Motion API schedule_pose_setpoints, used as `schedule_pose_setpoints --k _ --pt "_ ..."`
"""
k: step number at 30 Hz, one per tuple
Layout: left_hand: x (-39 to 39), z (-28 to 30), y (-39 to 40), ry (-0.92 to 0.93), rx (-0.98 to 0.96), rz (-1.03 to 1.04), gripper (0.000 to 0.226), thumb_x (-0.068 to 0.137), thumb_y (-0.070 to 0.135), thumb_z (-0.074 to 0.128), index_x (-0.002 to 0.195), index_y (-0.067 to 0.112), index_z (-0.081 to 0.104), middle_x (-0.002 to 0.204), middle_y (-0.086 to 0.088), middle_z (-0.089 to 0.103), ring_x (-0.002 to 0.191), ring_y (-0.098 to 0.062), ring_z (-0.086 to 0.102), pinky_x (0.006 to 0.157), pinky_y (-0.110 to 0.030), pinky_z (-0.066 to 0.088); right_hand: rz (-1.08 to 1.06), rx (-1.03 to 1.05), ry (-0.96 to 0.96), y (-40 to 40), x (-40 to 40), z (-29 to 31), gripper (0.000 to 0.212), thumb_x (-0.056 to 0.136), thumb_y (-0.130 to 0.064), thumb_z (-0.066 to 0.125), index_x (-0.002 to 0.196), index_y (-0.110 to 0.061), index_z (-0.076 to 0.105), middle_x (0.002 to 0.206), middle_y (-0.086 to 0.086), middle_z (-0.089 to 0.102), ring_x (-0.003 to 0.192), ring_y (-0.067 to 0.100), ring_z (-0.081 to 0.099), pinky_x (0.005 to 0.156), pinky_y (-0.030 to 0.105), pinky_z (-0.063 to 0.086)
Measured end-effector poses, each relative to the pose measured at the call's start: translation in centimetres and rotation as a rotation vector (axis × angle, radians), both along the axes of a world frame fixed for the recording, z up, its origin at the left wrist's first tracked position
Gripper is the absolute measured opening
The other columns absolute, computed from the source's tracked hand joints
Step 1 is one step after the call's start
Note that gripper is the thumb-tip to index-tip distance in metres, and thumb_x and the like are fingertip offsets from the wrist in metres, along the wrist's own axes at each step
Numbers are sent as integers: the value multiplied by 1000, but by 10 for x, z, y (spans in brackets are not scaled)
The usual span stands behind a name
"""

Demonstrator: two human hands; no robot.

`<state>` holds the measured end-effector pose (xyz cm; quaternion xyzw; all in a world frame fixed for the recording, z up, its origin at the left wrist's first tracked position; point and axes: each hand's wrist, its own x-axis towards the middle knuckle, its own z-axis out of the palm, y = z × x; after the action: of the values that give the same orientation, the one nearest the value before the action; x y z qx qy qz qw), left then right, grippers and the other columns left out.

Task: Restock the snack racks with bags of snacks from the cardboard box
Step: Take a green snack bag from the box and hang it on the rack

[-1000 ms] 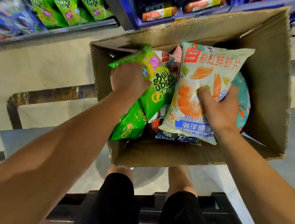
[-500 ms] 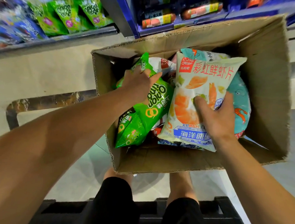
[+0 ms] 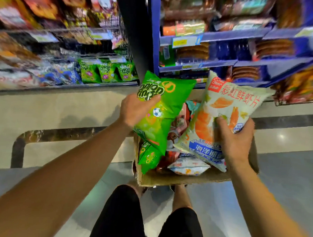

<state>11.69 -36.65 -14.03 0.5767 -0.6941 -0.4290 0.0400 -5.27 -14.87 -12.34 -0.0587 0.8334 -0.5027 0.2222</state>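
My left hand [image 3: 137,109] grips a green onion-rings bag [image 3: 168,102], lifted above the cardboard box [image 3: 181,179]. My right hand [image 3: 234,138] holds a large white shrimp-chip bag [image 3: 229,105] with red lettering, also raised over the box. Inside the box lie another green bag [image 3: 147,156], a white bag [image 3: 188,167] and red and teal packs. Matching green onion-rings bags [image 3: 105,71] stand on the lowest shelf of the left snack rack [image 3: 64,86].
A blue shelf unit [image 3: 216,36] with sausage packs stands ahead on the right, with a dark post [image 3: 131,33] between the two racks. A dark strip [image 3: 17,149] runs across the pale tiled floor on the left. My knees in black shorts [image 3: 122,217] are below the box.
Both hands have lifted their bags up out of the box toward the racks. The camera has tilted up, so that more of the shelves shows.
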Motion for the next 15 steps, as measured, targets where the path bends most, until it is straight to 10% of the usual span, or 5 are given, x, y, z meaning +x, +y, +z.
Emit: schedule_pose_setpoints --k 4,7,11,15 --pt "45 59 15 162 49 122 39 83 61 68 101 27 62 97 2 69 76 -13 65 62 -20 45 121 -58 14 -14 52 47 47 87 -18 76 126 -16 48 104 -16 63 80 -18 60 69 4 44" --pt "81 96 21 268 159 170 67 85 68 56 131 20 49 125 3 58 109 -19 59 88 -21 46 143 -113 22 -20 78 73 49 86 -19 77 128 -15 51 103 -14 66 78 -17 61 69 6 46" --pt "138 134 30 446 288 162 27 78 43 63 100 30 56 121 -5 65 108 -22 60 105 -48 45 239 -166 26 -17 97 103 49 87 -24 77 129 -15 53 109 -6 69 87 -5 64 73 13 50" --pt "191 153 56 567 314 180 59 58 28 88 112 25 63 107 0 75 104 -21 69 105 -50 48 375 -252 10 -14 122 130 44 90 -21 74 128 -17 53 107 -10 68 89 0 65 77 20 51"
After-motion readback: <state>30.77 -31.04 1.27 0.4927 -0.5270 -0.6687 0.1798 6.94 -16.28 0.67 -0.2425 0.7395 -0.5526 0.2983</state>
